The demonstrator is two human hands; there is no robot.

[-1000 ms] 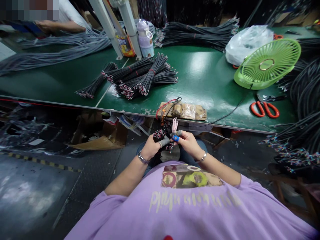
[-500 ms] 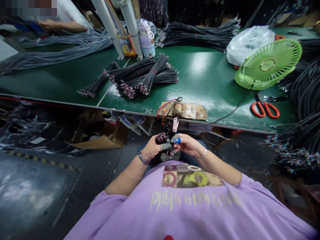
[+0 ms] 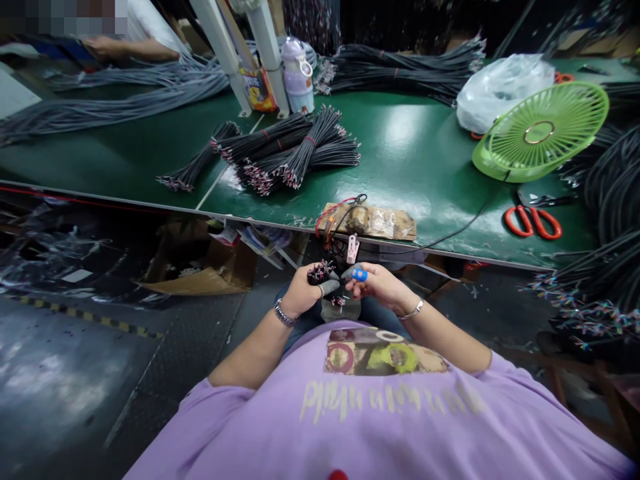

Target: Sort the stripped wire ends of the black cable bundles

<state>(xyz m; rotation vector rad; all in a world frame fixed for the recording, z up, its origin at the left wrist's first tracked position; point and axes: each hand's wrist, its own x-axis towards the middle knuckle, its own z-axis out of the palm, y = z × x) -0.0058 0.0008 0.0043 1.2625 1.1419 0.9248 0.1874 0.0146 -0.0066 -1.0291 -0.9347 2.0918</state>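
My left hand [image 3: 303, 291] is closed around a bundle of black cables [image 3: 320, 272] whose stripped red, white and dark wire ends point up. A grey finger cot covers its thumb. My right hand [image 3: 379, 288] is just to the right, thumb and forefinger pinched together; what lies between them is too small to make out. Blue tape [image 3: 359, 274] wraps one of its fingers, and a grey cot covers a fingertip. Below and between the hands, a few loose wire ends [image 3: 339, 302] show above my lap. A pink clip [image 3: 353, 249] hangs at the table edge just above the hands.
On the green table [image 3: 400, 147] lie tied black cable bundles [image 3: 295, 150], red-handled scissors [image 3: 533, 221], a green fan [image 3: 540, 131], a plastic bag [image 3: 503, 93] and a bottle [image 3: 298, 77]. A taped wooden block [image 3: 380, 222] sits at the front edge. A co-worker's arm [image 3: 135, 50] shows far left.
My hands have drawn slightly apart, the right moving a little to the right. The left still grips the cable bundle. The whole view has shifted slightly.
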